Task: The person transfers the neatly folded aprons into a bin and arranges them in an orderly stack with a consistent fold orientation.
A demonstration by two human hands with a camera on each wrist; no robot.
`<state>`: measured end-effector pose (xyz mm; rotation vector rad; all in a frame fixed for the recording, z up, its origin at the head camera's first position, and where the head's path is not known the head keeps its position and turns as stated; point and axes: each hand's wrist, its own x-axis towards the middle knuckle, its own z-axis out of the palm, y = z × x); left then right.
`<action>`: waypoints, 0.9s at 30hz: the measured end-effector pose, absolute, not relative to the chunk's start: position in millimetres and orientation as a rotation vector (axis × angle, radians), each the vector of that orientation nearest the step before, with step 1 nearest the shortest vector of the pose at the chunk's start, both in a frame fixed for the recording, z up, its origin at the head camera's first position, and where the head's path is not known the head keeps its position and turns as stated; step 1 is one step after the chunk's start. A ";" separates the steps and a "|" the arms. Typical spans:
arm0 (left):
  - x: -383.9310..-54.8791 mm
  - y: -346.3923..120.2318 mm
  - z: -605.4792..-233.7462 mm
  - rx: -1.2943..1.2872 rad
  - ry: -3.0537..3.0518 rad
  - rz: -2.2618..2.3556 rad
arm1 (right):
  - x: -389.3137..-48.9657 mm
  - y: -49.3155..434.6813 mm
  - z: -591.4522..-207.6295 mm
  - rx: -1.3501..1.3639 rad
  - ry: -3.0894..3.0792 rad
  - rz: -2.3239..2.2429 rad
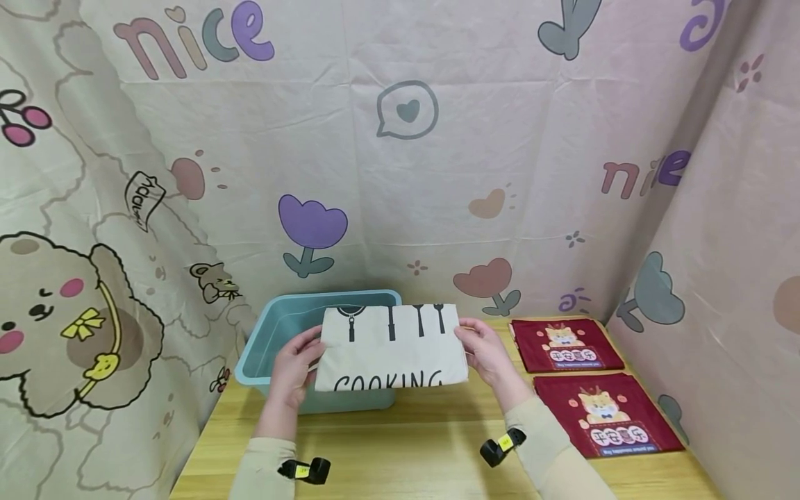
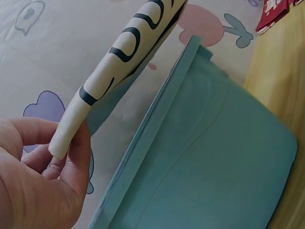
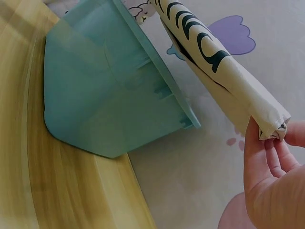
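Observation:
A folded cream cloth (image 1: 392,353) with black utensil prints and the word COOKING is held up between both hands in the head view. My left hand (image 1: 296,367) pinches its left end, thumb on one side and fingers on the other. At the opposite end my right hand (image 1: 490,351) grips it the same way. In the right wrist view, the end of the cloth (image 3: 238,90) shows several folded layers. Behind and below it stands a light blue plastic bin (image 1: 255,347), partly covered by the cloth in the head view.
Two dark red folded cloths, a rear one (image 1: 531,351) and a front one (image 1: 559,410), lie at the right on the wooden table (image 1: 412,451). Each bears a cartoon animal print. A patterned curtain (image 1: 400,187) hangs behind the table and along both sides.

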<state>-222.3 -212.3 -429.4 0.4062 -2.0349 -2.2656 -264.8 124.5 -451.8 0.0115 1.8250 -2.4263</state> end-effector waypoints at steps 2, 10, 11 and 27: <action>-222.4 -216.6 -427.3 0.412 -2.042 -2.256 | -266.2 120.2 -450.0 0.005 1.835 -2.419; -225.3 -230.2 -420.8 0.445 -2.076 -2.195 | -273.7 105.0 -443.3 -0.010 1.862 -2.386; -225.8 -231.9 -420.1 0.448 -2.081 -2.190 | -274.3 103.1 -442.3 -0.010 1.864 -2.386; -239.4 -257.4 -417.7 0.551 -2.174 -2.009 | -284.6 70.8 -438.0 -0.075 1.842 -2.353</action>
